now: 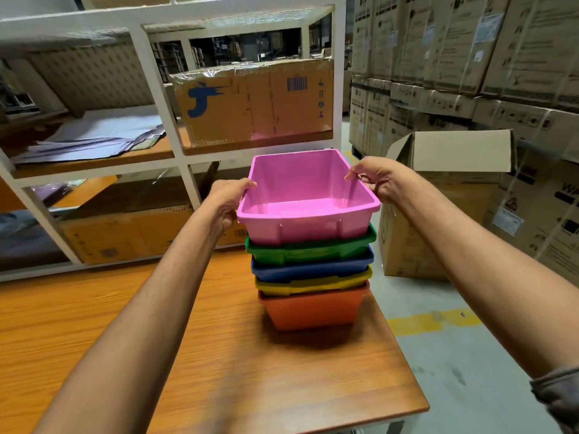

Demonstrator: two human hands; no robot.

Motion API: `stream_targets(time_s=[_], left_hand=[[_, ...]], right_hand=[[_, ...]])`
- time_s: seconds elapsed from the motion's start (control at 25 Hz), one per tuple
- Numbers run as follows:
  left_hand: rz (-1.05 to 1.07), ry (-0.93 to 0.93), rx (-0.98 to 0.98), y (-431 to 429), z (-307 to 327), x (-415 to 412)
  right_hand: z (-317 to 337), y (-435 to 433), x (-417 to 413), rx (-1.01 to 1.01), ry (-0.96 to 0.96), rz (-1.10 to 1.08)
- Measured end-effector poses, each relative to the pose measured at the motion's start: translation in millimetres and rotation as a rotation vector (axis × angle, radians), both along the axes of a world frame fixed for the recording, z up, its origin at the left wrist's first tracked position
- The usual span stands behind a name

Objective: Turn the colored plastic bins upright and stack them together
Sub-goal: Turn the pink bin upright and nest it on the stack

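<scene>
Several upright bins stand nested in one stack on the wooden table (219,355). The orange bin (313,311) is at the bottom, then the yellow bin (313,285), the blue bin (313,267) and the green bin (310,249). The pink bin (304,198) sits on top, open side up and empty. My left hand (224,200) grips the pink bin's left rim. My right hand (376,180) grips its right rim, thumb over the edge.
A white shelf rack (185,158) stands behind the table with cardboard boxes (253,104) and purple sheets (94,136) on it. An open carton (445,195) stands on the floor to the right. Stacked cartons (470,57) fill the far right. The table's right edge is close to the stack.
</scene>
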State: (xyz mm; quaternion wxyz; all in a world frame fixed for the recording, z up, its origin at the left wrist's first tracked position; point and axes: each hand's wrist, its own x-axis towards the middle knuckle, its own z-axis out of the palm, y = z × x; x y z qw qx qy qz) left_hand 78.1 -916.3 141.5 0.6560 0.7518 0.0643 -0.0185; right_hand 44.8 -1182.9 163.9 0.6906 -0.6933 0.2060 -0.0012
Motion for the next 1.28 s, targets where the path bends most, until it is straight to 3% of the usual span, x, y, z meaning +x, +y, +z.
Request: stream_targets(time_s=[0.28,0.44,0.52,0.76,0.92,1.16,1.28], left_hand=[[-0.062,-0.117,-0.191,5,57,-11],[-0.198,-0.218,-0.234,19,83,-15],[-0.218,-0.233,-0.218,28,90,-17],[0.075,-0.353,-0.427,28,88,-33],[-0.104,-0.308,-0.460,14,93,-51],[0.074,-0.238,-0.438,0,92,-44],[0.090,-0.237,-0.407,-2,84,-47]], right_hand=[[51,-6,-2,-0.073,-0.092,-0.004],[74,-3,-10,-0.171,-0.257,-0.086],[82,-3,-15,-0.139,-0.326,-0.139],[82,12,-11,0.146,-0.463,-0.303],[72,36,-3,0.252,-0.534,-0.406],[53,59,-4,0.376,-0.536,-0.379],[47,64,-11,0.315,-0.539,-0.316]])
